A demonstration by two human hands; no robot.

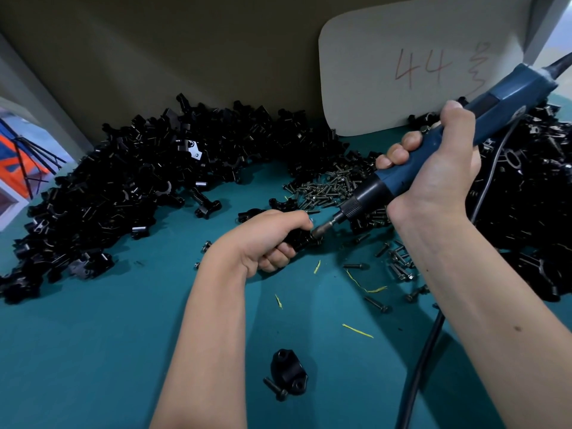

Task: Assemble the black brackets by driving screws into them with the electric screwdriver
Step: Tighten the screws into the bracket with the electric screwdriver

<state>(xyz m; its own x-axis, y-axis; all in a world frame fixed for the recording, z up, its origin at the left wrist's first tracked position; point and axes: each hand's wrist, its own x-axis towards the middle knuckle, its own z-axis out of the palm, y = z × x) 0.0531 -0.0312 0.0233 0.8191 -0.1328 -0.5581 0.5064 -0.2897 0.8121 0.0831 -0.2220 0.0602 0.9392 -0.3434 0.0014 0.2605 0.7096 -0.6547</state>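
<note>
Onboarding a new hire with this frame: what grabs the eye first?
The blue electric screwdriver at centre right, gripped by the right hand, its bit driven into a black bracket held by the left hand. Behind, a huge heap of black brackets arcs across the teal table, with loose screws piled mid-table.

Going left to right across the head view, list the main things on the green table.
Big pile of black brackets → left hand gripping a bracket → heap of screws → right hand gripping the electric screwdriver → second bracket pile.
</note>
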